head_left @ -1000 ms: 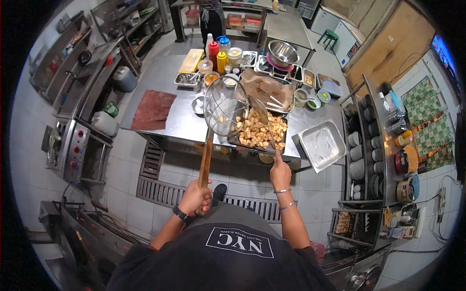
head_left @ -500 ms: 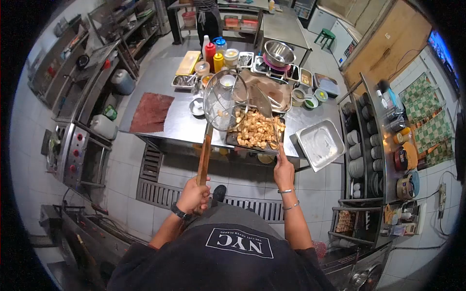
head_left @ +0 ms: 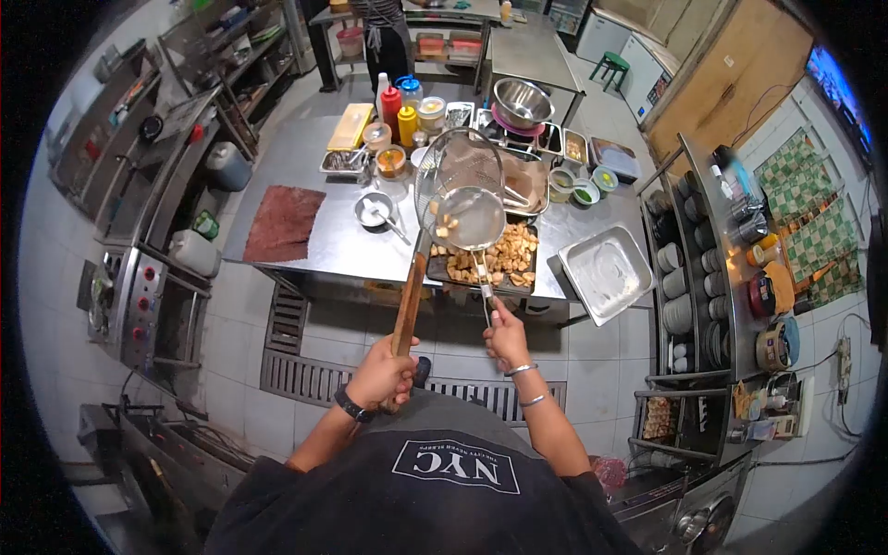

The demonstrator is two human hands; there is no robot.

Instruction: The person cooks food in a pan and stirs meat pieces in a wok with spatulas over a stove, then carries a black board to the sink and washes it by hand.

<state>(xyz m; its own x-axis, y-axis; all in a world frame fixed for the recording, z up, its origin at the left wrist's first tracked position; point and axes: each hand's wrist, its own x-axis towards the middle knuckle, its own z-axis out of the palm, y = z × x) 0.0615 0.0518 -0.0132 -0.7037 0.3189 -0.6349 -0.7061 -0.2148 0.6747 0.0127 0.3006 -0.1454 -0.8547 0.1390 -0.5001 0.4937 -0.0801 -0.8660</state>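
My left hand (head_left: 382, 372) is closed around the wooden handle of a large wire strainer (head_left: 439, 171), whose basket is held over the near edge of the steel table. A few golden-brown pieces of food (head_left: 446, 222) lie in that basket. My right hand (head_left: 506, 335) grips the thin handle of a smaller round mesh strainer (head_left: 474, 220), which overlaps the lower part of the large one. Beneath both is a dark tray (head_left: 444, 272) heaped with browned food pieces (head_left: 511, 255). The strainers hide the tray's left part.
Right of the tray, a steel pan (head_left: 603, 277) juts past the table edge. A reddish cloth (head_left: 282, 224) and a small bowl (head_left: 375, 210) lie to the left. Sauce bottles (head_left: 407, 122) and a steel bowl (head_left: 524, 102) stand behind. A person (head_left: 387, 42) stands beyond the table.
My right hand has moved left, bringing the smaller strainer from above the tray's right side across the large strainer. The large strainer has shifted slightly right.
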